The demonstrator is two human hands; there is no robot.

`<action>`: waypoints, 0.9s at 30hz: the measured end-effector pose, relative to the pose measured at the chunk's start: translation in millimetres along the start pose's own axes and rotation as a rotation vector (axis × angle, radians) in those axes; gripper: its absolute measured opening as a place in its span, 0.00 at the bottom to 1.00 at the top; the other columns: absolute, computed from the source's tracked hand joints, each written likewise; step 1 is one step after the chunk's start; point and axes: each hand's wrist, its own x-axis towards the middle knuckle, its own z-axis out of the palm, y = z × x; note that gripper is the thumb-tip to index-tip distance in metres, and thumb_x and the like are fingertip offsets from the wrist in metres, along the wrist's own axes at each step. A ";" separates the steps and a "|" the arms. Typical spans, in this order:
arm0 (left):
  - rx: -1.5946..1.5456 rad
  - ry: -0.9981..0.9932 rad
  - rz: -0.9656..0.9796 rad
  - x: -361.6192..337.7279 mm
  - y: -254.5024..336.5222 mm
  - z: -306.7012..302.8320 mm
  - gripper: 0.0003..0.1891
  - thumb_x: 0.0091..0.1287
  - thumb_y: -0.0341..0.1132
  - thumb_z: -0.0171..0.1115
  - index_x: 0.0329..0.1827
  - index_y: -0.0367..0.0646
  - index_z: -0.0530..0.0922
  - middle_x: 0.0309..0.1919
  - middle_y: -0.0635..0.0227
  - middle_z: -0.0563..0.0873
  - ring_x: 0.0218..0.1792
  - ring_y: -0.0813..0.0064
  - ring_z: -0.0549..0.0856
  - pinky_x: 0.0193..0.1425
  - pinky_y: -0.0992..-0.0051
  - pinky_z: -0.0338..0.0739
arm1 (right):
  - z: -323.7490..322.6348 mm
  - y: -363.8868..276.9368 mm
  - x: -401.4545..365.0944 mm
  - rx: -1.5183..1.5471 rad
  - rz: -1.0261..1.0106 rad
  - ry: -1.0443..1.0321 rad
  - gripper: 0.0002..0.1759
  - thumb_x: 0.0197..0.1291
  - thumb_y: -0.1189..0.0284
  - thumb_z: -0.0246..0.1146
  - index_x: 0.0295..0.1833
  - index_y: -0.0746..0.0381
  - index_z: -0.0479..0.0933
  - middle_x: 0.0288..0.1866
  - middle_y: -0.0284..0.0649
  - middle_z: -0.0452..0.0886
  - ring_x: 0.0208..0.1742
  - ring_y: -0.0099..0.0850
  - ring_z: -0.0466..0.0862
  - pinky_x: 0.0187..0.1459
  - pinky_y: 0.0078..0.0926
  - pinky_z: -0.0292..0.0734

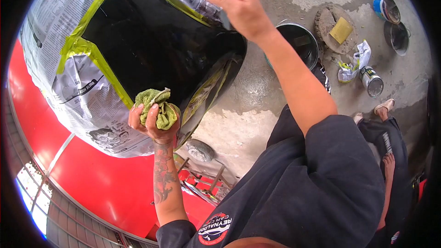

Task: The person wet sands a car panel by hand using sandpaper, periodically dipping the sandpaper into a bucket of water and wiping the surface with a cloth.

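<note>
My left hand [154,124] is closed round a bunched green cloth [158,108], over the lower edge of a glossy black panel [138,27]. At the panel's upper right corner, my right hand [241,9] grips a flat dark grey block [219,4], thumb along its face; part of its fingers is cut off by the frame. Yellow-green masking tape [85,20] borders the black surface. Beyond the tape, printed newspaper [103,110] covers the surrounding bodywork.
A black bucket [298,41] stands under my right forearm. Near it are a round wood slab [324,23] with a yellow pad [341,30], a tin can [371,81] and crumpled plastic [363,55]. Another person's leg [386,138] shows at right. Red bodywork [92,174] lies lower left.
</note>
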 end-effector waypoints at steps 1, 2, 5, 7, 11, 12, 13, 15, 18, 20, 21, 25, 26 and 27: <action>0.001 0.001 0.003 0.3 0.0 -0.1 0.32 0.51 0.31 0.77 0.61 0.53 0.75 0.60 0.58 0.73 0.63 0.54 0.75 0.67 0.51 0.73 | 6.6 0.7 -1.2 -0.053 0.021 0.021 0.24 0.69 0.58 0.69 0.60 0.62 0.74 0.51 0.46 0.84 0.48 0.45 0.89 0.61 0.42 0.81; 0.006 0.002 0.004 0.2 -0.2 -0.1 0.32 0.51 0.31 0.77 0.61 0.53 0.75 0.60 0.58 0.73 0.63 0.54 0.75 0.66 0.51 0.73 | 15.2 0.6 -6.7 -0.081 0.084 0.038 0.26 0.68 0.58 0.70 0.63 0.63 0.75 0.53 0.51 0.82 0.49 0.43 0.85 0.61 0.40 0.77; 0.010 0.005 0.003 -0.3 0.2 0.5 0.32 0.52 0.31 0.77 0.61 0.53 0.75 0.60 0.57 0.73 0.63 0.54 0.75 0.66 0.51 0.73 | 40.9 14.7 -16.9 -0.434 -0.211 0.095 0.28 0.64 0.58 0.72 0.65 0.60 0.80 0.60 0.59 0.77 0.67 0.48 0.74 0.68 0.42 0.72; 0.005 0.004 -0.002 -0.2 0.6 0.1 0.32 0.52 0.31 0.77 0.61 0.53 0.75 0.60 0.57 0.73 0.62 0.54 0.75 0.66 0.51 0.73 | 62.5 19.3 -27.2 -0.403 -0.210 0.115 0.25 0.64 0.60 0.72 0.61 0.62 0.83 0.58 0.51 0.81 0.63 0.49 0.79 0.66 0.42 0.75; 0.009 0.018 0.009 2.1 -0.3 1.2 0.31 0.52 0.32 0.77 0.61 0.53 0.75 0.60 0.57 0.73 0.62 0.54 0.75 0.65 0.51 0.73 | 85.0 38.0 -82.3 -0.593 -0.269 0.084 0.26 0.64 0.64 0.71 0.65 0.61 0.81 0.70 0.43 0.81 0.62 0.45 0.80 0.61 0.42 0.77; 0.009 0.021 0.008 2.4 0.0 1.5 0.31 0.52 0.32 0.77 0.61 0.53 0.75 0.60 0.57 0.73 0.62 0.54 0.75 0.65 0.51 0.73 | 84.2 35.9 -97.7 -0.667 -0.254 0.058 0.26 0.65 0.64 0.71 0.67 0.60 0.81 0.71 0.41 0.80 0.63 0.44 0.79 0.60 0.43 0.77; 0.010 0.021 0.005 1.7 0.4 0.8 0.31 0.52 0.32 0.77 0.61 0.53 0.76 0.60 0.58 0.73 0.62 0.54 0.75 0.65 0.51 0.73 | 87.9 36.5 -107.3 -0.707 -0.238 0.056 0.27 0.66 0.64 0.70 0.68 0.59 0.80 0.72 0.41 0.80 0.63 0.44 0.78 0.60 0.43 0.76; 0.003 0.015 -0.003 2.1 1.7 -0.2 0.31 0.52 0.32 0.77 0.61 0.53 0.76 0.60 0.58 0.73 0.62 0.54 0.75 0.65 0.51 0.73 | 92.0 31.8 -114.5 -0.788 -0.209 0.055 0.27 0.67 0.64 0.68 0.71 0.58 0.78 0.73 0.39 0.80 0.63 0.44 0.77 0.60 0.44 0.74; -0.001 0.020 -0.009 0.7 0.5 -0.1 0.31 0.52 0.32 0.78 0.61 0.53 0.76 0.60 0.58 0.73 0.62 0.53 0.75 0.65 0.51 0.73 | 104.7 27.4 -62.6 -0.754 -0.311 0.115 0.27 0.69 0.62 0.66 0.71 0.58 0.77 0.74 0.38 0.80 0.61 0.45 0.78 0.61 0.46 0.72; -0.012 0.022 -0.012 -0.3 1.7 1.5 0.31 0.52 0.32 0.78 0.61 0.53 0.76 0.60 0.58 0.73 0.62 0.53 0.76 0.65 0.51 0.73 | 114.2 21.1 -20.1 -0.714 -0.364 0.125 0.24 0.71 0.61 0.64 0.69 0.58 0.78 0.74 0.37 0.80 0.58 0.46 0.78 0.58 0.45 0.72; -0.020 0.023 -0.012 1.0 2.8 1.2 0.31 0.52 0.33 0.78 0.61 0.53 0.76 0.60 0.58 0.73 0.62 0.53 0.76 0.65 0.51 0.74 | 113.6 23.0 -18.5 -0.739 -0.394 0.127 0.25 0.70 0.61 0.65 0.69 0.58 0.78 0.73 0.36 0.80 0.57 0.46 0.78 0.58 0.45 0.72; -0.033 0.038 -0.005 2.5 1.1 1.1 0.31 0.52 0.32 0.78 0.61 0.53 0.76 0.60 0.58 0.73 0.62 0.53 0.76 0.65 0.51 0.74 | 100.5 21.4 -83.0 -0.834 -0.336 0.018 0.32 0.65 0.61 0.68 0.74 0.57 0.76 0.75 0.34 0.79 0.56 0.42 0.76 0.53 0.40 0.71; -0.031 0.030 -0.006 1.0 0.4 -1.1 0.31 0.52 0.32 0.78 0.61 0.53 0.76 0.60 0.58 0.73 0.62 0.53 0.76 0.65 0.51 0.74 | 100.6 21.7 -92.4 -0.840 -0.337 0.015 0.33 0.65 0.61 0.69 0.75 0.56 0.75 0.76 0.34 0.78 0.56 0.41 0.76 0.53 0.40 0.71; -0.028 0.027 -0.006 0.5 0.3 -1.0 0.31 0.52 0.32 0.78 0.61 0.53 0.76 0.60 0.57 0.73 0.62 0.53 0.76 0.65 0.51 0.74 | 99.9 23.5 -97.6 -0.847 -0.344 0.011 0.33 0.65 0.61 0.69 0.75 0.56 0.75 0.77 0.34 0.77 0.56 0.41 0.76 0.53 0.39 0.71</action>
